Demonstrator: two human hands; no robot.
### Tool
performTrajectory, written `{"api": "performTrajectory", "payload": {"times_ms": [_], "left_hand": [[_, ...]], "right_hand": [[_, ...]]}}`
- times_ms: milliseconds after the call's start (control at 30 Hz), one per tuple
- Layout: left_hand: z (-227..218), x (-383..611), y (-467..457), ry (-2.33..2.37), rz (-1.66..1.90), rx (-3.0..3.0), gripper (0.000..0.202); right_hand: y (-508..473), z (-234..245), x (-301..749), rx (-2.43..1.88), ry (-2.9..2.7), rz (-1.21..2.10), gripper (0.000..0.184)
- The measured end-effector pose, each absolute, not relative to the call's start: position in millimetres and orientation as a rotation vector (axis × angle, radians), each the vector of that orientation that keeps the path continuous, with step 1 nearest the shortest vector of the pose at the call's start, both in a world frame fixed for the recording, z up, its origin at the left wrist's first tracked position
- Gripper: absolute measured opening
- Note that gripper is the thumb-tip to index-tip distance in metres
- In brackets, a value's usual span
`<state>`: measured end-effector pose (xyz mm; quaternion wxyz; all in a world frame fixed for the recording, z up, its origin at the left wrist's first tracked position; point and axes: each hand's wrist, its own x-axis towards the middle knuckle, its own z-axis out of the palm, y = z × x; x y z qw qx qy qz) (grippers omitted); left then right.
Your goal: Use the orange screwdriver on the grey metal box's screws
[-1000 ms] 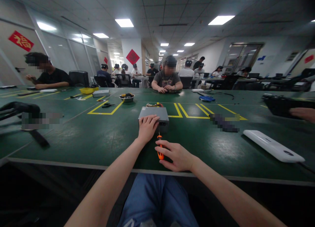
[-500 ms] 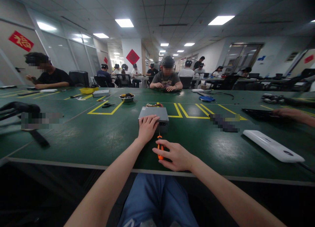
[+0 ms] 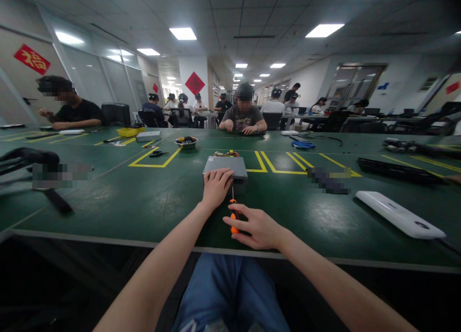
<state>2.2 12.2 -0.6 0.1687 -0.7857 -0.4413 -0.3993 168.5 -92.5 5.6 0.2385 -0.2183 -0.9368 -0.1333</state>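
A grey metal power supply unit rests on the green table, its wires bunched at the far side. My left hand grips its near left corner, fingers over the top and the thumb side at the front face. In my right hand is a screwdriver with an orange and black handle, held between thumb and fingers. Its thin shaft points away from me to the unit's front face. Whether the tip sits in a screw is too small to tell.
A metal bowl of small parts and black pliers lie beyond, to the left. On the right are a white elongated device, a black panel and a blurred dark object. A co-worker sits opposite.
The screwdriver handle has turned slightly in my right hand. My left hand stays on the power supply unit. At the right, another person's hand has let go of the black panel and drawn back.
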Motion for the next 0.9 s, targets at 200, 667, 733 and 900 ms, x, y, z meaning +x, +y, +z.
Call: {"api": "performTrajectory", "payload": {"times_ms": [200,667,733,900], "left_hand": [[-1.5,2.7,12.5,-1.241,-1.154,-2.230,0.025],[-2.6,3.0,13.9,-1.253,-1.147,-2.224,0.025],[-2.5,3.1,13.8,-1.254,-1.147,-2.228,0.025],[-1.6,2.8,13.0,-1.255,-1.144,-2.235,0.025]], "right_hand": [[-90.3,-0.7,170.2,-0.591,-2.489,-0.267,0.033],[-89.3,-3.7,170.1,-0.634,-2.391,-0.357,0.036],[-89.0,-3.7,170.9,-0.655,-2.381,-0.327,0.038],[-92.1,3.3,170.2,-0.636,-2.511,-0.334,0.040]]}}
